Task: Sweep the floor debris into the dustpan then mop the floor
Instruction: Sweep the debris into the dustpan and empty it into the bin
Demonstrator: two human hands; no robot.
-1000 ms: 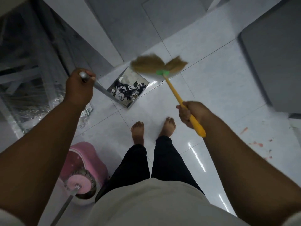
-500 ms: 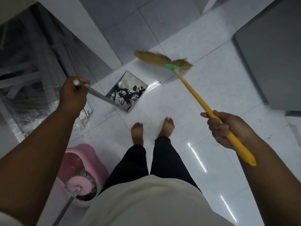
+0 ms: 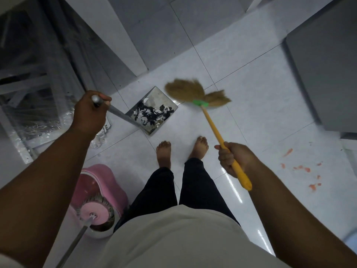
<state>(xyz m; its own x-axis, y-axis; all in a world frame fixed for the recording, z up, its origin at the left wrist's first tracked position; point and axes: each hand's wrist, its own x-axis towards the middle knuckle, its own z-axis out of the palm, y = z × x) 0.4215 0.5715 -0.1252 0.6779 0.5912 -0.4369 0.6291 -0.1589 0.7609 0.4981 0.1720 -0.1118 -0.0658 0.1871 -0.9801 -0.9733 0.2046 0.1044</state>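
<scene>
Left hand (image 3: 89,113) fingers (image 3: 105,98) curl round the dustpan (image 3: 158,95) handle; right hand (image 3: 234,158) fingers wrap the broom (image 3: 212,124). Dustpan, debris (image 3: 152,115) inside, lies at 11 o'clock of the feet (image 3: 164,153), bristles at its 2 o'clock corner. Mop (image 3: 94,211) stands in the bucket (image 3: 96,178) at 7 o'clock.

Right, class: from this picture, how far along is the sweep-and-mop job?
Done: scraps lie in the dustpan. In hand: left hand grips its handle, right hand holds the broom at its mouth. Left: orange marks on the floor; mop waits in the pink bucket.
</scene>
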